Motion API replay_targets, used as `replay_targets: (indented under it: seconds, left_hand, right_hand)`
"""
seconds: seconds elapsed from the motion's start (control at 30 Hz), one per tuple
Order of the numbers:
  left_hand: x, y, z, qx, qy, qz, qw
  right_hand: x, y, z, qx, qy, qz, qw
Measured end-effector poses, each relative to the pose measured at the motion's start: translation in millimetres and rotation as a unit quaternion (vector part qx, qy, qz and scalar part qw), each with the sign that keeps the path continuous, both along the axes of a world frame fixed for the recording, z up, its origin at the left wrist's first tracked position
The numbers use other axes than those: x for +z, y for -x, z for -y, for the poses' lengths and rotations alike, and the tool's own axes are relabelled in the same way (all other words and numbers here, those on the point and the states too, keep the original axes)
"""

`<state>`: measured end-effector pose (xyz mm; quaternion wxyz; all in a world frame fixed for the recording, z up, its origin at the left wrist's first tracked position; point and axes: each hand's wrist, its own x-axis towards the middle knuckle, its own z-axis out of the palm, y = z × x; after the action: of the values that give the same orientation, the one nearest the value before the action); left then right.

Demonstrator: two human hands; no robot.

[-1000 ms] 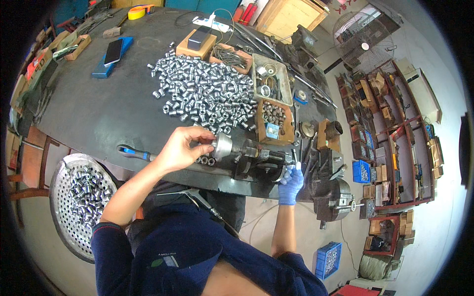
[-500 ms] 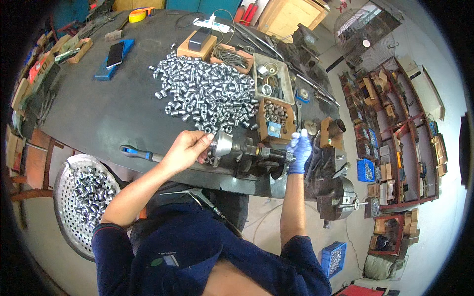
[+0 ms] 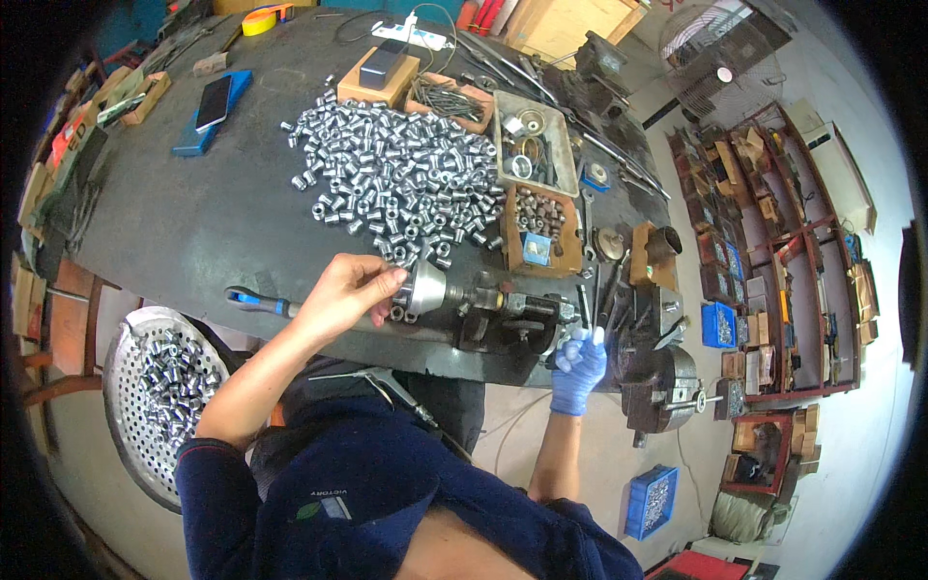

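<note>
My bare left hand is closed, thumb and fingers together at the left mouth of a cone-shaped metal chuck. Whatever is between those fingertips is hidden. Several small metal sleeves show just under them. The chuck belongs to a dark bench fixture near the table's front edge. At the fixture's right end, my right hand in a blue glove has its fingers curled round a lever, whose dark bar sticks up above the hand. A big pile of shiny metal sleeves lies beyond my left hand.
A blue-and-black handled tool lies left of my left hand. A perforated metal tray of sleeves stands at lower left. Behind the fixture are a carton of small parts and a grey bin. A vise is at right.
My right hand has come down toward me at the fixture's right end, its fingers now curled further. My left hand has shifted slightly left and stays at the chuck's mouth.
</note>
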<state>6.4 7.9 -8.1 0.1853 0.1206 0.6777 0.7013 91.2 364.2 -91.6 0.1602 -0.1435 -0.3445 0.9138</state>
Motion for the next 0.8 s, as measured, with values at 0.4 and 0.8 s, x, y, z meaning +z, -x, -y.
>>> replay_targets:
  seconds: [0.4,0.8]
  left_hand:
    - [-9,1,9,-0.013,-0.04,0.027,0.999]
    - [-49,-106,188,0.36,0.222,-0.056,0.904]
  right_hand:
    - [-5,30,11,-0.085,-0.1,0.128,0.983]
    - [2,25,19,-0.045,-0.021,0.048,0.998]
